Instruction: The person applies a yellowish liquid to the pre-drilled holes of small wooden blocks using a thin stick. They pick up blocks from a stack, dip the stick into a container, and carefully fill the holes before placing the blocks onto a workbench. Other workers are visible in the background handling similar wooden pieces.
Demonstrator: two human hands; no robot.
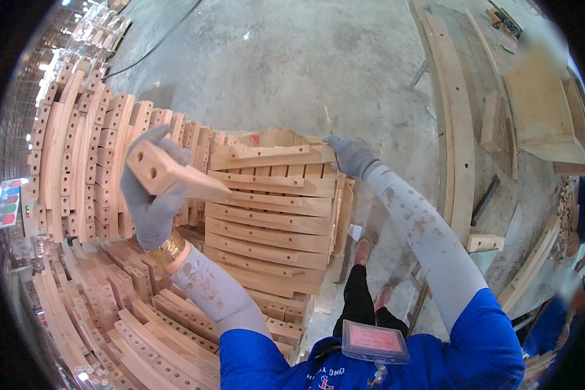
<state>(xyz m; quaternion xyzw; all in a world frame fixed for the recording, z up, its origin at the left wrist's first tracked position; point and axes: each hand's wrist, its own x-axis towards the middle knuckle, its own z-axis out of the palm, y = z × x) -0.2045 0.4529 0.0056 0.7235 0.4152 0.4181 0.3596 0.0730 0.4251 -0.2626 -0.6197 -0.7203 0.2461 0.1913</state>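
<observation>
Wooden rail (183, 177): in my left hand (151, 211), thumb and fingers closed around it near its 2-holed end.
Long axis: from that end it points rightward, toward the slat stack (266, 242).
Nearer hand: my left; the stack lies just right of it.
Right hand (352, 156): at the stack's far right corner; whether it grips, I cannot tell.
Farther left: drilled rails (64, 146) in rows.

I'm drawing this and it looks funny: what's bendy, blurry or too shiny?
In the head view, the long board looks bent and the corners go black; white glare dots the far left; two blurs sit far right; the wooden block in the left hand looks clear.
</observation>
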